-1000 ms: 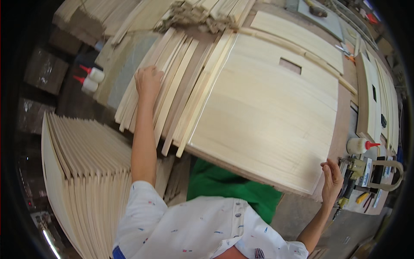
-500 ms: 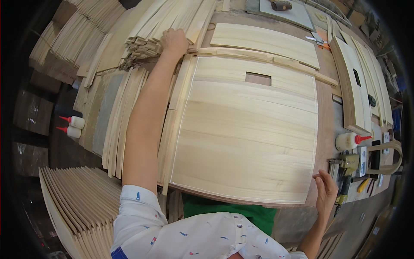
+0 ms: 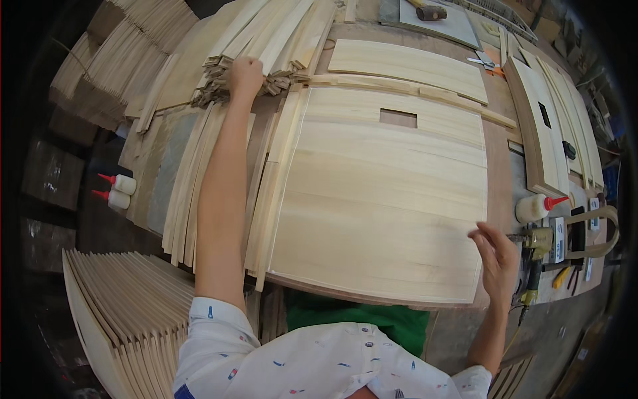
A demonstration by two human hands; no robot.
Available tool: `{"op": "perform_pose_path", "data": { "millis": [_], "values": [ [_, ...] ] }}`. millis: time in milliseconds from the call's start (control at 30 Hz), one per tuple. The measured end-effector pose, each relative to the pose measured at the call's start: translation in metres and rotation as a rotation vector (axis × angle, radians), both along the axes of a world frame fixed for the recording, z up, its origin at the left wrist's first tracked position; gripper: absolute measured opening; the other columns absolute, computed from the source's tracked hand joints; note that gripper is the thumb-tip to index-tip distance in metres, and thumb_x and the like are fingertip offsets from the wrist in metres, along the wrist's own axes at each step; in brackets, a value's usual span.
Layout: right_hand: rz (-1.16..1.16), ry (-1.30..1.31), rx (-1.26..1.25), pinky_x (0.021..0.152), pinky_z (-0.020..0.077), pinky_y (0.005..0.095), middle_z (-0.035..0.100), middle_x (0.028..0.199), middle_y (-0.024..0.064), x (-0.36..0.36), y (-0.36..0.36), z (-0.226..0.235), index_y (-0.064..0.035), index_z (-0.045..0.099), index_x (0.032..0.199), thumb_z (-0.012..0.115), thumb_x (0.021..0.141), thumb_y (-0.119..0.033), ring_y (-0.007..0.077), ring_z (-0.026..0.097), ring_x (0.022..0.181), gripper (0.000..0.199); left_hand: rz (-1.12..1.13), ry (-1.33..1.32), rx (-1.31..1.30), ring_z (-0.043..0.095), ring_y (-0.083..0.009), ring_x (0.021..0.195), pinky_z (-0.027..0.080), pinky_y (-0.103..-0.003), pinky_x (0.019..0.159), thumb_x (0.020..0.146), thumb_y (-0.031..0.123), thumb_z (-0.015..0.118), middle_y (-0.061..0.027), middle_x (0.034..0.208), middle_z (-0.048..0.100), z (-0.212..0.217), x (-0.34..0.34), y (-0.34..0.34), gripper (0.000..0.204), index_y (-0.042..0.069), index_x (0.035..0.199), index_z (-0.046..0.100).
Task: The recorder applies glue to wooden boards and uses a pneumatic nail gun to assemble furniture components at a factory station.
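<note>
My left hand [image 3: 246,75] reaches far out to a pile of pale wooden strips [image 3: 269,33]. Its fingers are curled closed at the near ends of the strips; what they hold, if anything, is hidden. My right hand [image 3: 497,259] hovers by the right edge of a large pale wooden panel [image 3: 382,206], its fingers bent and apart with nothing in them. The panel lies flat before me and has a rectangular cutout near its far edge. Narrow strips [image 3: 282,156] lie along its left side, and another strip [image 3: 372,82] lies along the far side.
A glue bottle [image 3: 533,209] with a red tip and a nail gun [image 3: 537,243] lie right of the panel. A mallet [image 3: 430,12] rests at the back. More strips [image 3: 193,189] lie left, beyond them two glue bottles [image 3: 121,184]. Stacked slats [image 3: 126,299] stand lower left.
My left hand has shifted left and slightly nearer along the strip pile, its fingers now more tightly curled. My right hand has risen and moved a little up along the panel's right edge.
</note>
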State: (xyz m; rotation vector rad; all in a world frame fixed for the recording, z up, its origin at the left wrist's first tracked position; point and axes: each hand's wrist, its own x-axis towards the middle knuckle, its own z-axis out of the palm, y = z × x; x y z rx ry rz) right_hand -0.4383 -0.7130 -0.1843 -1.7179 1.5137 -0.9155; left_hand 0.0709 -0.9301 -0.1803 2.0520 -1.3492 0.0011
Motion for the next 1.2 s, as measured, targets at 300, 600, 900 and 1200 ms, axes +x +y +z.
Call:
{"op": "perform_pose_path", "data": {
  "millis": [300,600,900,1200],
  "values": [
    [0.334,-0.467,0.137,0.07,0.0511,0.0291,0.064,0.096,0.0118,0.184,-0.07,-0.013,0.0039,0.048,0.128,0.06,0.091,-0.019,0.0171,0.063,0.08,0.045,-0.023,0.913,-0.174,0.06,-0.013,0.079,0.051,-0.027,0.07,0.092,0.011,0.052,-0.0093,0.099,0.063,-0.037,-0.118,0.267,0.033,-0.009,0.119,0.057],
    [0.28,-0.226,-0.022,0.055,0.0498,0.0278,0.058,0.09,0.0137,0.261,-0.069,-0.078,0.0101,0.033,0.136,0.061,0.089,-0.019,0.017,0.06,0.07,0.061,-0.076,1.111,-0.147,0.06,-0.013,0.08,0.051,-0.027,0.069,0.096,0.006,0.048,-0.0111,0.102,0.064,-0.06,-0.148,0.383,0.029,-0.007,0.121,0.057],
    [0.247,-0.576,0.276,0.044,0.0449,0.0256,0.057,0.074,0.0094,0.292,-0.067,-0.067,0.012,0.035,0.134,0.063,0.086,-0.007,0.014,0.054,0.052,0.058,-0.07,1.182,-0.143,0.06,-0.0147,0.085,0.049,-0.028,0.077,0.096,0.006,0.049,-0.0105,0.1,0.064,-0.061,-0.138,0.398,0.03,-0.006,0.123,0.056],
    [0.263,-0.502,0.341,0.043,0.0471,0.0272,0.058,0.072,0.0101,0.316,-0.077,-0.071,0.0161,0.032,0.134,0.061,0.085,-0.004,0.014,0.055,0.049,0.06,-0.226,0.563,-0.1,0.05,-0.0211,0.114,0.041,-0.033,0.096,0.082,0.003,0.068,-0.0118,0.127,0.05,-0.06,-0.119,0.399,0.045,-0.003,0.125,0.055]
  ]
}}
